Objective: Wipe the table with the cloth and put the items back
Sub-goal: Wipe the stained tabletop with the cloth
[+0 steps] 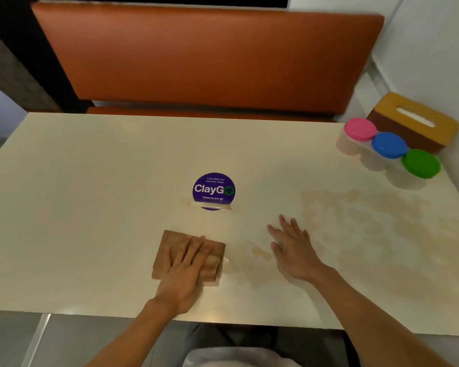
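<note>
Near the table's (90,207) front edge I'm pressing the cloth (170,247) under my flat left hand (186,271), right hand (293,254) spread open beside it — likely just smearing the stains (368,215).

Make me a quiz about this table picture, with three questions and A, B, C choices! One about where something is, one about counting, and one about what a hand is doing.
1. Where does the tissue box stand?
A. at the far right corner of the table
B. in the middle of the table
C. at the near left edge

2. How many jars are there?
A. two
B. three
C. four

3. What is the left hand doing?
A. pressing flat on the brown cloth
B. lifting a jar
C. hanging under the table

Answers:
1 A: the box sits by the wall, just behind the jars.
2 B: there is a pink lid, a blue lid and a green lid, one on each jar.
3 A: its straight fingers lie on top of the folded cloth.
</note>
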